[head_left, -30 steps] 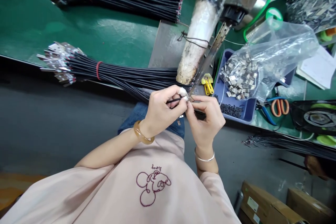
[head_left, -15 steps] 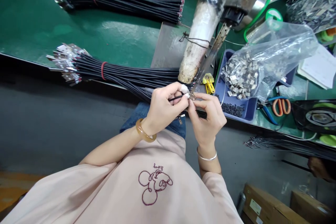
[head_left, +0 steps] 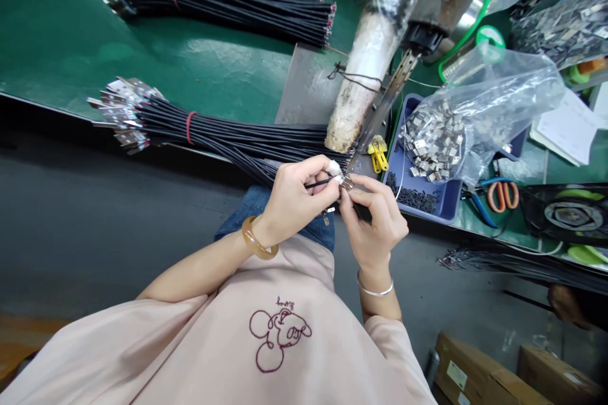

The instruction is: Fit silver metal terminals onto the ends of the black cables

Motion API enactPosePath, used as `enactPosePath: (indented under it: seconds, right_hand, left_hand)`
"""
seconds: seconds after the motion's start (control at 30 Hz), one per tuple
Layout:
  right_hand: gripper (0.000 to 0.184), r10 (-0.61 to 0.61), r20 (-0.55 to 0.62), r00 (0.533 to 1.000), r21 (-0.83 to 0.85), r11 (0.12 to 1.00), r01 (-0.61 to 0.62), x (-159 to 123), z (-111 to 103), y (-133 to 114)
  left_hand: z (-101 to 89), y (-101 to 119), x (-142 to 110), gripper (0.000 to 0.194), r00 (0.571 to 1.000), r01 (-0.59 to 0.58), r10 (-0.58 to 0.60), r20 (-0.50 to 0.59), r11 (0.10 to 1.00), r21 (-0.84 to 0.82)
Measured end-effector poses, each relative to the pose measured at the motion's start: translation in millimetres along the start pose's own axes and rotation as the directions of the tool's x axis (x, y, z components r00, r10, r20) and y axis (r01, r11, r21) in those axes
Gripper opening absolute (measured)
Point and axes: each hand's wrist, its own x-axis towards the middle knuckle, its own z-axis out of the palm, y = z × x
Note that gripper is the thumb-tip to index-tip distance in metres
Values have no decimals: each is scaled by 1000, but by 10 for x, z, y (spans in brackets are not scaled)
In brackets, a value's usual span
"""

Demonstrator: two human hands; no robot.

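My left hand (head_left: 306, 193) pinches a thin black cable (head_left: 317, 183) close to its end; white wraps cover two of its fingertips. Against that end, my right hand (head_left: 375, 212) grips a small metal connector (head_left: 347, 183) between thumb and fingers. The two hands nearly touch, and the fingertips partly hide the joint. Just above them ends a long perforated metal strip (head_left: 387, 101), slanting down beside a thick white wrapped tube (head_left: 354, 88). Behind my left hand runs a bundle of black cables (head_left: 237, 133) with metal connectors at the far ends, tied with a red band.
Another cable bundle (head_left: 237, 6) lies at the back left. To the right stands a blue tray (head_left: 449, 209) with a plastic bag of metal connectors (head_left: 434, 139) and small black pieces. Nearby are a yellow cutter (head_left: 379, 155), orange-handled pliers (head_left: 503, 195) and a small fan (head_left: 577, 212).
The view has shifted slightly. My hands keep almost the same pose, with the connector and cable end now slightly lower, a little apart from the strip's tip.
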Motion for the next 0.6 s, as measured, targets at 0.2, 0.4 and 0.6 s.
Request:
enactPosePath:
  seconds: [0.2, 0.4, 0.6]
  right_hand:
    - [16, 188, -21, 982, 202, 963, -180, -31, -44, -44]
    - [15, 426, 463, 777, 527, 573, -628, 71, -120, 31]
    - [8, 429, 126, 894, 165, 880, -445, -13, -209, -18]
  left_hand:
    - [-118, 10, -4, 7, 997, -52, 55, 53, 997, -52]
    - [-284, 21, -8, 14, 925, -273, 275, 263, 961, -43]
    - [-289, -22, 0, 14, 951, -11, 43, 306, 994, -107]
